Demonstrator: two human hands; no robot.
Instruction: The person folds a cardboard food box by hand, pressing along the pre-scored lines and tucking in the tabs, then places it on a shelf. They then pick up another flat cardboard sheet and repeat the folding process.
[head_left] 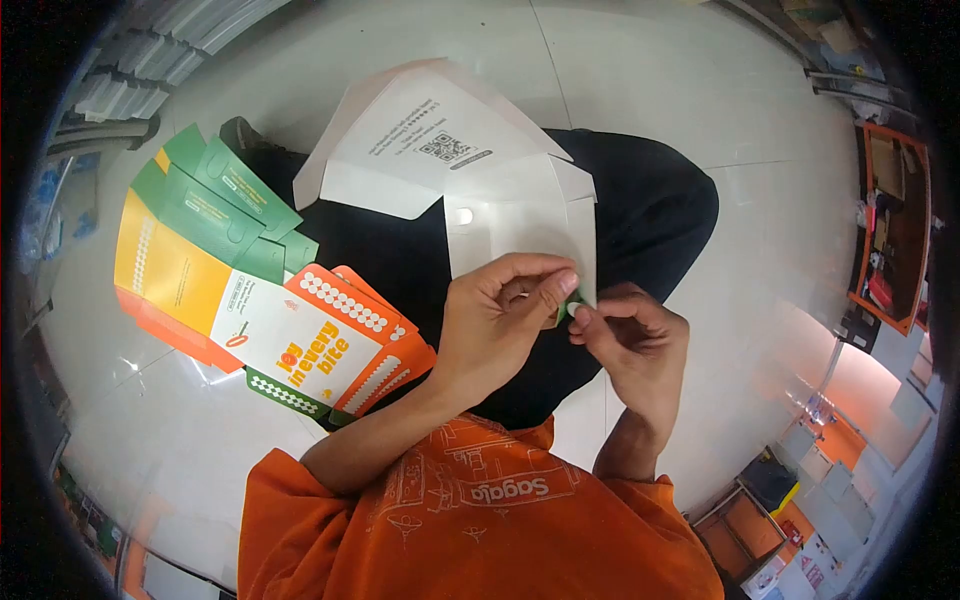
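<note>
A partly folded cardboard box blank [520, 215] lies across my lap, its white inside facing up, with a printed QR code and a small hole. My left hand [505, 325] is closed in a pinch at the blank's near end. Close beside it, my right hand [640, 345] pinches the same end between thumb and fingers. A small green piece [571, 303] shows between the two thumbs; it looks like a folded edge of the blank, though the fingers hide most of it.
To the left lies a stack of flat printed box blanks [262, 310] in green, yellow, white and orange. Piled white sheets [130, 75] stand at the upper left. An orange-framed shelf [895, 225] and a dark crate [740, 535] are on the right, over a tiled floor [760, 230].
</note>
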